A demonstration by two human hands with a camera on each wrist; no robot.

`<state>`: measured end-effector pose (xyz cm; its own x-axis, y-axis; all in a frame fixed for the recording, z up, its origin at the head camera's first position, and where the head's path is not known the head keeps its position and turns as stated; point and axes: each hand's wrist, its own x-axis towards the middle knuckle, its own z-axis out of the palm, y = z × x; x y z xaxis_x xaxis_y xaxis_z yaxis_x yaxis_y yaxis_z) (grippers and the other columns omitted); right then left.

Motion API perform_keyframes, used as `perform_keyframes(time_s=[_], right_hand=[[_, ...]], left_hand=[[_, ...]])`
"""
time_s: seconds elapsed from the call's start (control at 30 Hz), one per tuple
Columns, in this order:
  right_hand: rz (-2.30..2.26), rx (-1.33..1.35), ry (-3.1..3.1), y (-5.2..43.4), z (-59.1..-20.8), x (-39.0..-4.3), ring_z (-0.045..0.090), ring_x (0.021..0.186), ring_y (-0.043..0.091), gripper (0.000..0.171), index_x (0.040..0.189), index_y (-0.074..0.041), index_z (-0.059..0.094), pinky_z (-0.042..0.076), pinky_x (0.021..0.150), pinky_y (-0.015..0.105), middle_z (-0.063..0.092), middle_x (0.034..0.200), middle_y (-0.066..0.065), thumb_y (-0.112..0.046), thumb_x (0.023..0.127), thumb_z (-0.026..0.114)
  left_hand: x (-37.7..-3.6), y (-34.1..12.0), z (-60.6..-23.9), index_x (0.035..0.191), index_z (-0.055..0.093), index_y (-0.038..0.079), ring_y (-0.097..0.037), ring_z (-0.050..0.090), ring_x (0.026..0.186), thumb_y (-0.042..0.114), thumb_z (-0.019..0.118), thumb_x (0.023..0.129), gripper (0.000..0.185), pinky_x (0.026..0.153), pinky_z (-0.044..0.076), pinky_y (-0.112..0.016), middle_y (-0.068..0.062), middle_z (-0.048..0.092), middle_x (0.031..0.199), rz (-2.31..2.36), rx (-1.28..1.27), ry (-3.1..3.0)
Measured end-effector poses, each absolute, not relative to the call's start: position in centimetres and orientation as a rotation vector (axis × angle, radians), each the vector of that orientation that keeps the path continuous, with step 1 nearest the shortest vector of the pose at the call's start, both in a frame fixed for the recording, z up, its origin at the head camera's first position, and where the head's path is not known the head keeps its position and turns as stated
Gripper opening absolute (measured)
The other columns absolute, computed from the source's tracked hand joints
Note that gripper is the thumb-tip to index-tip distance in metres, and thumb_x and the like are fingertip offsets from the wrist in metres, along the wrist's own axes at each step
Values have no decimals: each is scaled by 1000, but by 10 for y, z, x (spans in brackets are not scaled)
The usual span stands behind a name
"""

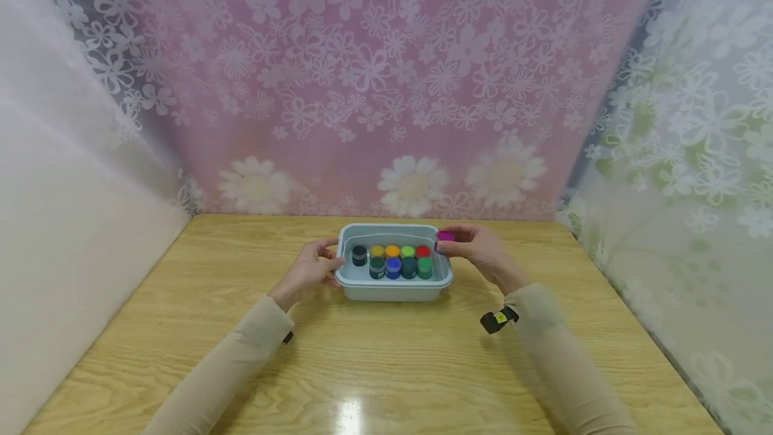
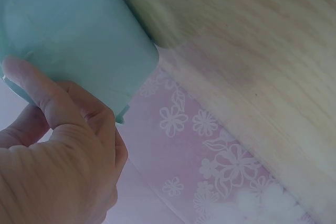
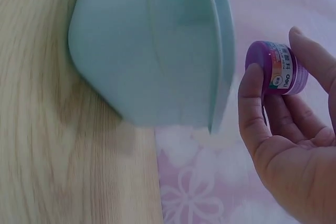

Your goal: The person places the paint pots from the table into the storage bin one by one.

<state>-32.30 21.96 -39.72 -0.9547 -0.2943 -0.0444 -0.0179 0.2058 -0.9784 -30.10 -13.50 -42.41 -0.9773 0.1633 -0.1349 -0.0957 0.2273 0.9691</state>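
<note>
Floral curtains back the tabletop (image 1: 386, 368); left hand (image 1: 309, 271) steadies the tray (image 1: 392, 287) with relaxed fingers, right hand (image 1: 483, 254) pinches a purple paint pot (image 1: 445, 238) beside its right rim.

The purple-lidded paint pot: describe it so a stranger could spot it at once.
Find the pale blue tray in the middle of the wooden table. At its far right corner, the right hand pinches the paint pot just outside the rim. It alone has a magenta-purple lid and is out of the tray; the other pots stand inside.

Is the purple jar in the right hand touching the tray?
Apart. The right wrist view shows a clear gap between the purple jar, pinched by the right hand, and the tray rim.
</note>
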Motion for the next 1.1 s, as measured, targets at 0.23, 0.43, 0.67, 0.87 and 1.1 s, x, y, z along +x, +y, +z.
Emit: perform_keyframes(time_s=[0.23, 0.43, 0.67, 0.87, 1.1], right_hand=[[-1821, -304, 2257, 195, -398, -321, 64, 102, 19, 52, 130, -1, 58, 55, 97, 39, 65, 121, 16, -19, 85, 78], [-1808, -395, 2189, 164, -403, -323, 63, 99, 19, 49, 129, 3, 58, 46, 105, 57, 68, 111, 8, -15, 87, 76], [-1714, -448, 2259, 140, -408, -326, 64, 102, 19, 51, 129, -5, 61, 51, 101, 52, 69, 114, 7, -22, 84, 79], [-1720, -407, 2236, 117, -414, -328, 65, 102, 20, 51, 129, -7, 62, 49, 101, 53, 69, 115, 8, -24, 84, 80], [-1704, -431, 2283, 92, -422, -336, 65, 95, 18, 45, 124, -7, 66, 56, 91, 45, 70, 108, 6, -21, 84, 79]], left_hand=[[-304, -135, -429, 147, 44, 8, -20, 59, 63, 6, 63, 95, 55, 75, 59, -56, -15, 47, 106, 1839, 96, 2295], [-300, -139, -431, 146, 45, 8, -20, 57, 63, 3, 63, 95, 54, 73, 59, -57, -15, 46, 103, 1849, 78, 2303], [-300, -135, -428, 148, 43, 8, -19, 58, 71, 5, 62, 95, 56, 69, 62, -52, -15, 46, 106, 1858, 94, 2280], [-300, -133, -429, 147, 43, 7, -19, 58, 70, 4, 63, 95, 56, 71, 61, -53, -15, 47, 105, 1850, 72, 2280], [-303, -135, -430, 148, 42, 6, -19, 59, 70, 5, 63, 95, 57, 69, 62, -50, -15, 47, 106, 1853, 85, 2272]])
